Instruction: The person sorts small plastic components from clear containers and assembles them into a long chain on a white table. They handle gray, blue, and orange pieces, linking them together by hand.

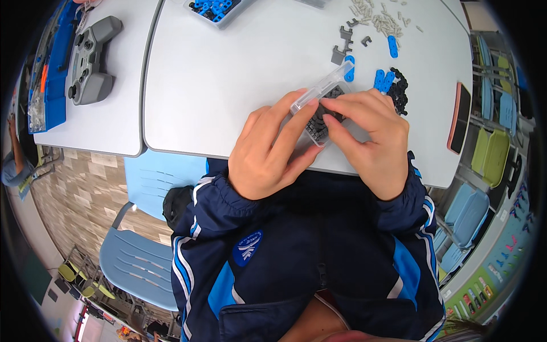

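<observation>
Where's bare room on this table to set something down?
Widest: between the table seam and left hand, below the parts bin. Smaller: between the black pieces and phone. Crowded: beyond the right hand, with pale pegs and blue links.

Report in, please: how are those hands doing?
Left hand holding clear box. Right hand at dark pieces inside. Lid open, not blocking right hand.

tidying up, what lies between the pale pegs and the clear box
In the head view, loose grey pieces and a blue link lie between the pale pegs and the clear box.
</observation>
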Motion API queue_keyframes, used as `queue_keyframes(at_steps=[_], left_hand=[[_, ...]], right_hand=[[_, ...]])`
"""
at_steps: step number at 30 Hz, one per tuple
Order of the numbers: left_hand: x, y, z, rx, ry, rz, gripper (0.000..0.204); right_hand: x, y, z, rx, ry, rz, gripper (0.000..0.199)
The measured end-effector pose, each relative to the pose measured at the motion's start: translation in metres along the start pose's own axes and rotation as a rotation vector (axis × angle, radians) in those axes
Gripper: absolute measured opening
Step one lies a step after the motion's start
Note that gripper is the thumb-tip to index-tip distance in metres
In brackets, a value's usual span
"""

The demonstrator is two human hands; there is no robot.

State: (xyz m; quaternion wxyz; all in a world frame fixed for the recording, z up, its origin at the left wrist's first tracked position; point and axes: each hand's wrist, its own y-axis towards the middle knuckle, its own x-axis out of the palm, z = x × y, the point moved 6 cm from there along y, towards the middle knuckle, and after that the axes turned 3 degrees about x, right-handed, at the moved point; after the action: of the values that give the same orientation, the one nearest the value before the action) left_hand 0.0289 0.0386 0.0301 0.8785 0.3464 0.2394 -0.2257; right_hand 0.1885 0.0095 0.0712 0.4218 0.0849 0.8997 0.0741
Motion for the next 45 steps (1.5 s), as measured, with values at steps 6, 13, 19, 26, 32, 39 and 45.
queue_keyframes(at_steps=[6,13,19,26,32,39,45], left_hand=[[-0.001,0.001,0.000,0.004,0.016,-0.009,0.070],[0.001,0.002,0.000,0.014,0.009,-0.011,0.071],[0.002,0.002,0.002,0.004,0.023,0.009,0.067],[0.004,0.000,0.001,-0.025,0.044,-0.063,0.068],[0.004,0.002,0.000,0.004,0.052,-0.004,0.068],[0.004,0.001,0.001,-0.018,0.040,-0.068,0.068],[0.004,0.001,0.000,-0.005,0.033,-0.053,0.068]], right_hand=[[0.003,-0.001,-0.002,-0.064,-0.043,-0.058,0.022],[-0.030,-0.003,-0.002,0.006,-0.048,0.031,0.021],[-0.074,-0.016,0.046,0.229,-0.128,0.145,0.022],[-0.050,-0.028,0.062,0.104,-0.282,-0.004,0.026],[-0.046,-0.022,0.058,0.058,-0.216,0.019,0.023],[-0.052,-0.018,0.037,0.032,-0.043,0.118,0.018],[-0.021,-0.006,0.007,-0.125,0.080,0.050,0.026]])
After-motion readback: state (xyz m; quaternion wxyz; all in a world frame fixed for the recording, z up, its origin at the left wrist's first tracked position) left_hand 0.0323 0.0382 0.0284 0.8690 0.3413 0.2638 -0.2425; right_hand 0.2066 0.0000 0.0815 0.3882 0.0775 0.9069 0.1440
